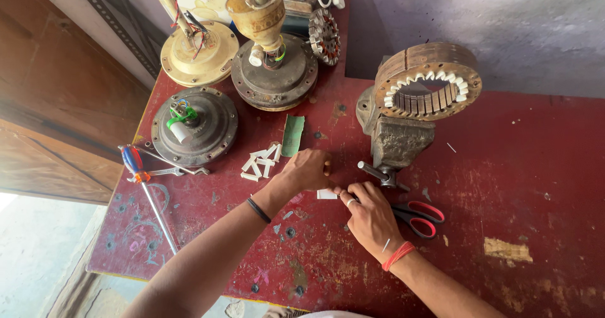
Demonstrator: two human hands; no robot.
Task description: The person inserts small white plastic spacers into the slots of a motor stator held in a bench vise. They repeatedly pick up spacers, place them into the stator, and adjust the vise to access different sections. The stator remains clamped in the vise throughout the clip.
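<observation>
My left hand (307, 170) & right hand (372, 216) were close together on the worn red-painted wooden table (523, 186). Between them I pinched a small white folded paper strip (327, 194), which lay flat on the table, near the middle. My left fingers were curled in; my right fingers were bent narrow, tips on the strip's right end. I had a black band on the left wrist & an orange thread on the right.

Just right of my right hand lay scissors w/ red handles (419, 217), touching the table. Just beyond my hands stood a grey rusty metal vise (394, 143), & it gripped a brown metal ring w/ white paper bits in its slots (428, 82).

Left of my left hand sat a little pile of white paper pieces (260, 162), w/ a green flat strip (292, 135) beside it. Farther left was a dark round fan motor w/ a green & white part on top (194, 126). A screwdriver w/ a blue & red handle (142, 182) lay at the left edge. Two more round motors, one cream (198, 56) & one dark brown (274, 72), were at the far side.
</observation>
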